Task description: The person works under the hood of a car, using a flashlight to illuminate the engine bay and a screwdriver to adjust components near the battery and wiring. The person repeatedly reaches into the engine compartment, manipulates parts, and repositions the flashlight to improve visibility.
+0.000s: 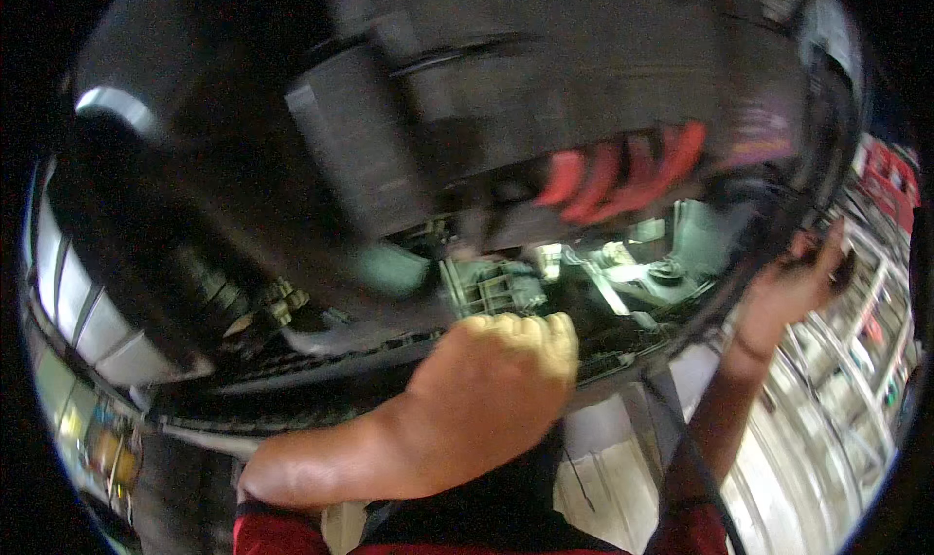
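My left hand [501, 380] reaches in from the lower left over the near edge of what looks like a vehicle's engine bay. Its fingers are curled, with light falling across the knuckles; anything inside the grip is hidden. Farther right, my right hand [793, 287] is raised beside the dark curved rim. The fingers of that hand bend around something dark, too blurred to name. Beyond my left hand lie metal and plastic parts [501, 287], partly lit. Above them sits a red part with several curved bars [623, 176], smeared by motion.
A large dark cover [584, 49] spans the upper view. A dark ribbed edge strip [292, 390] runs along the near side. At the right stand pale metal racks [861, 312] and red items [887, 180] behind them. Pale floor [778, 467] shows at the lower right.
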### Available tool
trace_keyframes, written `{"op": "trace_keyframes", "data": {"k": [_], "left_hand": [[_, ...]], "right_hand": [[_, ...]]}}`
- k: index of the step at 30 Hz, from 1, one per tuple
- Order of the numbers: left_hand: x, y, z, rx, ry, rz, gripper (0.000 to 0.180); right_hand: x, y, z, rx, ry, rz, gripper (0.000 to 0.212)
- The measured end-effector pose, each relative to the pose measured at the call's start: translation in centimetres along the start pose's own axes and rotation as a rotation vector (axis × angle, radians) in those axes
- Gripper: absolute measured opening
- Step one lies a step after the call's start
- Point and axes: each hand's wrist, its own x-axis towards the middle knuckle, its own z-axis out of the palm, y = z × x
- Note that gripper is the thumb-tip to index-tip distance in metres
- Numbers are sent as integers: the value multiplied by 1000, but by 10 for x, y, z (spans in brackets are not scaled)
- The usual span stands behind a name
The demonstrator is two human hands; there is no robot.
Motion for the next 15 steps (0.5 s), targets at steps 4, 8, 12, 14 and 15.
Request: {"op": "trace_keyframes", "data": {"k": [4,8,12,14,15], "left_hand": [[-1,1,-11,-116,83,-29,38],[9,-2,-6,-156,82,-14,43],[13,-2,-11,-231,33,43,67],[14,-1,-14,-184,-53,31,76],[14,-1,-13,-192,-29,40,77]], "right_hand": [[5,-40,25,686,316,515,28],[5,-49,32,785,308,424,17],[8,-50,34,794,335,422,20],[8,-49,34,802,344,428,21],[8,-48,34,794,357,431,21]]}}
